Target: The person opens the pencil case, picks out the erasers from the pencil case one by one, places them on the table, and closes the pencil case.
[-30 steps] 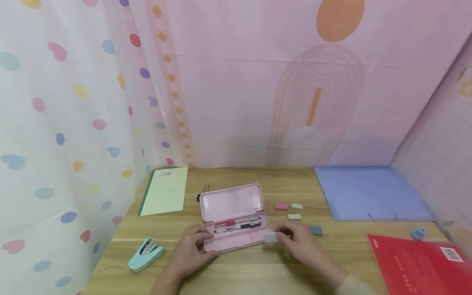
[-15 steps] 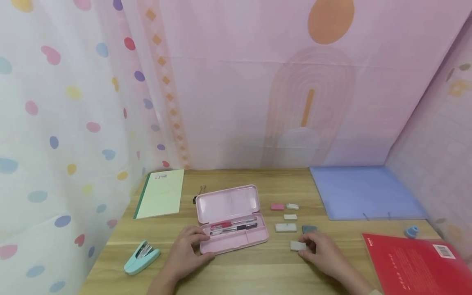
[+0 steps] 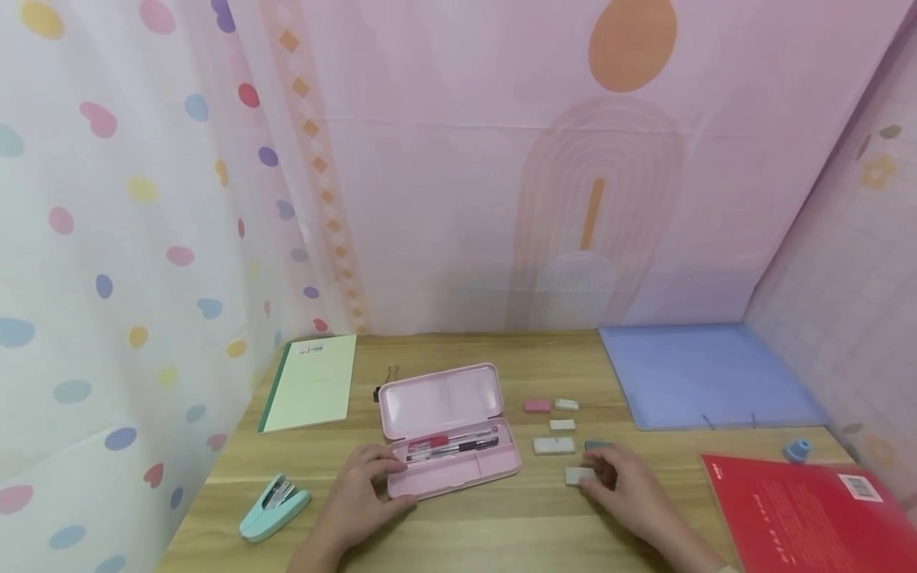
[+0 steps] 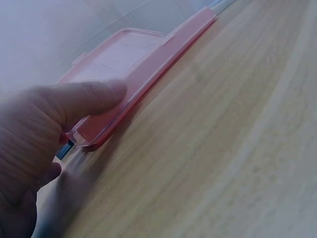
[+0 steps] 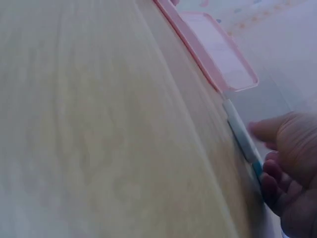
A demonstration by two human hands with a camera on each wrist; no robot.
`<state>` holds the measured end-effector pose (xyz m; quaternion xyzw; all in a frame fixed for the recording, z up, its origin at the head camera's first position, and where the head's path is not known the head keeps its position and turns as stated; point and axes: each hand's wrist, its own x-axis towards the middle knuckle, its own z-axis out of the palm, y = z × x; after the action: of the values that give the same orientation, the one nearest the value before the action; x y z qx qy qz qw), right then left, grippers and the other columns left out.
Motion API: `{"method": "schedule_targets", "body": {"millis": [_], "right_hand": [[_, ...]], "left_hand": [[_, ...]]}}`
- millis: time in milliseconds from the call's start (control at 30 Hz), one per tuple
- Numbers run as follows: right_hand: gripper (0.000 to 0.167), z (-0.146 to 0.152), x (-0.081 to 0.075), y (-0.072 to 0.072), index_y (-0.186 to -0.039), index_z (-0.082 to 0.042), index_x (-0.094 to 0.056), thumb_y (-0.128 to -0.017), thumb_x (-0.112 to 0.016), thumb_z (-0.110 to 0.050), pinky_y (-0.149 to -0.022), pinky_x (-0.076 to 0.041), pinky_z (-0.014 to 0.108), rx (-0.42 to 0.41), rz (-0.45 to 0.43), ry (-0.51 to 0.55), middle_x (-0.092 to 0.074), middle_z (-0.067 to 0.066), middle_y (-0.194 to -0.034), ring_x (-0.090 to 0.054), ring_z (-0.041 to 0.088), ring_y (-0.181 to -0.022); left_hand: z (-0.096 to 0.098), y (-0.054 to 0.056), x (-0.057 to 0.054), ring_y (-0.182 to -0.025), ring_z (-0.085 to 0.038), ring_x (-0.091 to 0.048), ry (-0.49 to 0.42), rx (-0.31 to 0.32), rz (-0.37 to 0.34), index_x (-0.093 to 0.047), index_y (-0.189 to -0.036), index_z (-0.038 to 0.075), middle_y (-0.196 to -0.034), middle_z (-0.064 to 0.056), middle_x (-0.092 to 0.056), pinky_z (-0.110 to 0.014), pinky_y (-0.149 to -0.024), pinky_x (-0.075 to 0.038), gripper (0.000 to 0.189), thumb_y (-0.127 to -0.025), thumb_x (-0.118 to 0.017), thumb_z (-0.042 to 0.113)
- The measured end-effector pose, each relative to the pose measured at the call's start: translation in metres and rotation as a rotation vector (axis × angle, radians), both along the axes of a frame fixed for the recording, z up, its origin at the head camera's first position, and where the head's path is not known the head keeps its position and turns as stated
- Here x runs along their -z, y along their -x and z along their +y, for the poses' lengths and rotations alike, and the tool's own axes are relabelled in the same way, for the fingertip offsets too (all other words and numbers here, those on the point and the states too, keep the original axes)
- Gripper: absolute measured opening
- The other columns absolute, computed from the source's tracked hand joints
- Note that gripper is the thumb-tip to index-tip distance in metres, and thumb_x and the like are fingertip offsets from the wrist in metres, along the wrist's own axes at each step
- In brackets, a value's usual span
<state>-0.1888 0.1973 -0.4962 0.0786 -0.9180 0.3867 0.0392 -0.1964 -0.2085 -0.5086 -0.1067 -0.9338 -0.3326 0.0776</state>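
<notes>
A pink pencil case (image 3: 440,403) lies with its lid raised; a red pen (image 3: 438,441) and a black pen (image 3: 476,444) sit in its rear part. My left hand (image 3: 361,487) grips the case's left end, the thumb (image 4: 101,96) over its front wall. Off to the right, my right hand (image 3: 634,492) pinches the right end of a pale eraser (image 3: 575,476) on the table, its fingers partly hiding a teal eraser (image 3: 596,446). Behind these lie a larger white eraser (image 3: 554,446), a small white one (image 3: 562,425), a pink one (image 3: 537,406) and another white one (image 3: 566,404).
A mint stapler (image 3: 274,509) is left of my left hand. Behind it lies a pale green notebook (image 3: 313,382); a black binder clip (image 3: 378,393) shows beside the lid. Rightward are a blue folder (image 3: 702,374), a red booklet (image 3: 788,509) and a small blue object (image 3: 797,450).
My right hand has moved right, away from the case's right end, where it held a white eraser. The larger white and pale erasers have come into sight. My left hand stays on the case.
</notes>
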Motion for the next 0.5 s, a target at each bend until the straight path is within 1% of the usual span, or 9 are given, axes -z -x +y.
{"method": "schedule_targets", "body": {"millis": [67, 133, 200, 267, 333, 367, 433, 500], "right_hand": [[0.027, -0.004, -0.004, 0.002, -0.106, -0.013, -0.068, -0.081, -0.078, -0.016, -0.068, -0.05, 0.022, 0.008, 0.032, 0.025, -0.059, -0.005, -0.09, -0.054, 0.008, -0.079], [0.028, -0.01, -0.012, 0.008, -0.108, -0.012, -0.067, -0.082, -0.077, -0.015, -0.069, -0.051, 0.022, -0.003, 0.064, 0.046, -0.061, -0.005, -0.091, -0.056, 0.008, -0.08], [0.029, -0.019, -0.023, 0.019, -0.111, -0.01, -0.066, -0.083, -0.075, -0.015, -0.071, -0.052, 0.023, -0.038, 0.063, 0.078, -0.062, -0.003, -0.092, -0.057, 0.009, -0.081], [0.031, -0.029, -0.034, 0.033, -0.114, -0.009, -0.065, -0.085, -0.073, -0.015, -0.073, -0.053, 0.026, -0.077, 0.034, 0.098, -0.064, -0.001, -0.096, -0.058, 0.01, -0.084], [0.034, -0.041, -0.044, 0.049, -0.119, -0.009, -0.063, -0.087, -0.071, -0.019, -0.078, -0.053, 0.028, -0.105, -0.023, 0.117, -0.065, 0.0, -0.102, -0.059, 0.011, -0.089], [0.036, -0.047, -0.047, 0.057, -0.122, -0.008, -0.062, -0.089, -0.07, -0.019, -0.08, -0.053, 0.03, -0.121, -0.054, 0.13, -0.065, 0.002, -0.104, -0.059, 0.012, -0.092], [0.04, -0.06, -0.052, 0.072, -0.126, -0.008, -0.059, -0.09, -0.069, -0.022, -0.083, -0.053, 0.034, -0.135, -0.107, 0.142, -0.065, 0.003, -0.109, -0.06, 0.015, -0.097], [0.045, -0.07, -0.052, 0.086, -0.131, -0.008, -0.056, -0.09, -0.067, -0.025, -0.087, -0.052, 0.037, -0.146, -0.146, 0.149, -0.064, 0.004, -0.112, -0.06, 0.019, -0.102]], "left_hand": [[0.001, -0.001, -0.005, -0.111, -0.015, -0.051, -0.006, -0.034, -0.019, -0.074, -0.1, 0.023, -0.115, 0.008, -0.057, -0.041, -0.097, -0.047, 0.046, -0.062, -0.088, 0.044], [0.002, 0.0, -0.013, -0.112, -0.018, -0.052, -0.007, -0.076, -0.034, -0.072, -0.106, 0.023, -0.118, 0.006, -0.056, -0.044, -0.096, -0.047, 0.045, -0.068, -0.085, 0.043], [0.002, 0.004, -0.024, -0.113, -0.023, -0.054, 0.001, -0.103, -0.011, -0.069, -0.113, 0.02, -0.123, 0.001, -0.055, -0.048, -0.095, -0.047, 0.044, -0.075, -0.081, 0.039], [0.001, 0.01, -0.039, -0.116, -0.027, -0.053, 0.014, -0.123, 0.029, -0.065, -0.12, 0.016, -0.126, -0.003, -0.054, -0.051, -0.095, -0.046, 0.046, -0.08, -0.078, 0.035], [0.0, 0.017, -0.053, -0.117, -0.031, -0.052, 0.003, -0.135, 0.058, -0.059, -0.128, 0.011, -0.129, -0.009, -0.052, -0.053, -0.095, -0.046, 0.051, -0.084, -0.075, 0.031], [-0.001, 0.022, -0.059, -0.116, -0.032, -0.052, -0.001, -0.14, 0.06, -0.054, -0.132, 0.008, -0.13, -0.011, -0.05, -0.053, -0.094, -0.046, 0.055, -0.085, -0.073, 0.031], [-0.003, 0.031, -0.067, -0.117, -0.034, -0.05, -0.031, -0.155, 0.013, -0.045, -0.139, 0.006, -0.131, -0.015, -0.048, -0.053, -0.093, -0.047, 0.062, -0.089, -0.069, 0.032], [-0.005, 0.04, -0.069, -0.117, -0.036, -0.05, -0.067, -0.155, -0.068, -0.037, -0.144, 0.004, -0.133, -0.019, -0.047, -0.053, -0.093, -0.047, 0.066, -0.092, -0.065, 0.033]]}}
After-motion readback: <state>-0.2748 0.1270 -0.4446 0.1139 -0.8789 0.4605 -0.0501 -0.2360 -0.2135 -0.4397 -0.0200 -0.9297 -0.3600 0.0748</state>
